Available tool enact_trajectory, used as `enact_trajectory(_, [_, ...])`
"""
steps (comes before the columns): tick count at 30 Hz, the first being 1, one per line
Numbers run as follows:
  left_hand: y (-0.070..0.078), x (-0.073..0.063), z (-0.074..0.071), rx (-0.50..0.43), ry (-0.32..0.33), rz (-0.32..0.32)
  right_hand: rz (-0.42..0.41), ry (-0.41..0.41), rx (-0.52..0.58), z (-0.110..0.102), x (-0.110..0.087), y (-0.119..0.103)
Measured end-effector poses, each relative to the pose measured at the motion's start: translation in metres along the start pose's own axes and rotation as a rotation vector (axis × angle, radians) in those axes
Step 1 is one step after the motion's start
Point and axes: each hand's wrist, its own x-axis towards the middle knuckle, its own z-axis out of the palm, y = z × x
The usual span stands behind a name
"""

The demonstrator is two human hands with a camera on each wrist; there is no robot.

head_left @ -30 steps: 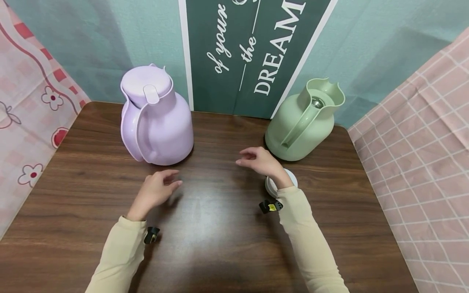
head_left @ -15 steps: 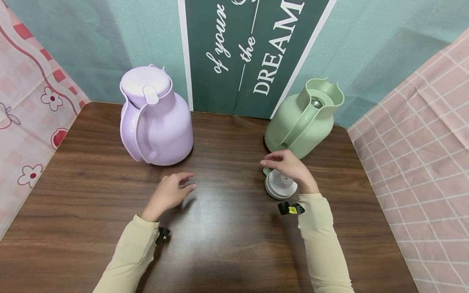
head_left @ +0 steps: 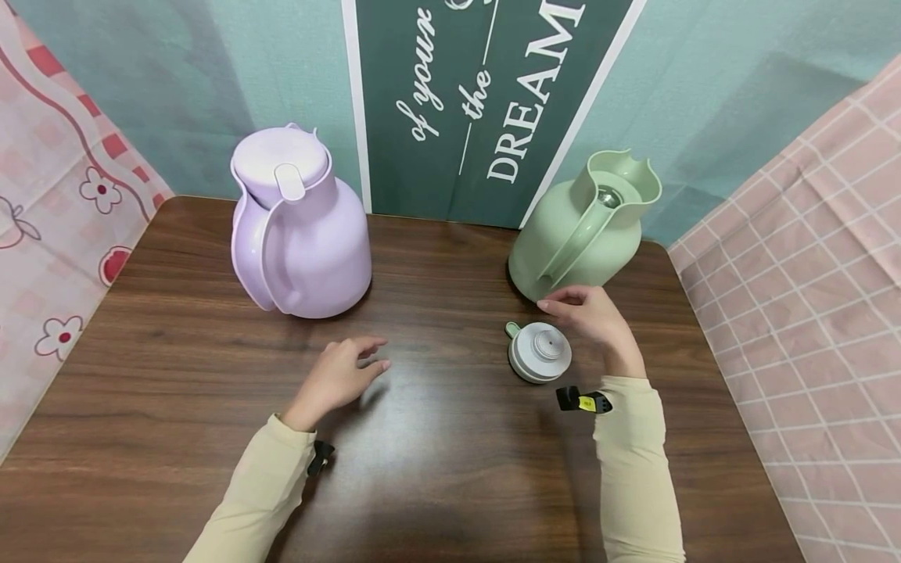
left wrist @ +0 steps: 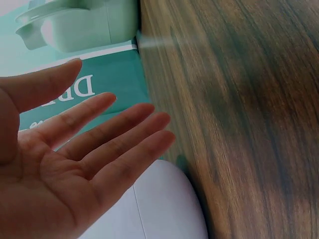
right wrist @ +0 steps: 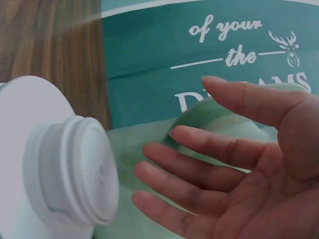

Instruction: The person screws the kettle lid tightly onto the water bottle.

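Note:
My right hand (head_left: 591, 319) hovers over the table just right of a white jug lid (head_left: 540, 352), which lies upside down with a green tab at its edge. In the right wrist view the fingers are spread and hold nothing, and the lid's white plug (right wrist: 75, 169) is close by. Behind that hand stands a green thermos jug (head_left: 580, 227), its top uncovered. My left hand (head_left: 336, 375) is held above the table with relaxed fingers and nothing in it. Nearest to it is a lilac thermos jug (head_left: 324, 242) with its lid on, at the back left.
A brown wooden table (head_left: 422, 469) carries everything. Along its back edge hangs a teal cloth (head_left: 296, 78) with a dark green lettered panel (head_left: 457, 156). Pink patterned cloths border the left and right sides.
My right hand has moved right, uncovering the lid that its wrist partly hid. My left hand has drifted right and slightly down. Both jugs and the lid stay in place.

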Motion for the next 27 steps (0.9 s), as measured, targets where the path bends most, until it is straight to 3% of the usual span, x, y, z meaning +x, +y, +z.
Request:
enact_trajectory(10, [0.002,0.000,0.003,-0.005,-0.008,0.009,-0.094,0.136,-0.018,-0.016,-0.003,-0.013])
enact_trajectory(27, [0.004,0.001,0.009,-0.041,-0.039,-0.007,-0.180,0.126,0.059,-0.020,0.006,-0.029])
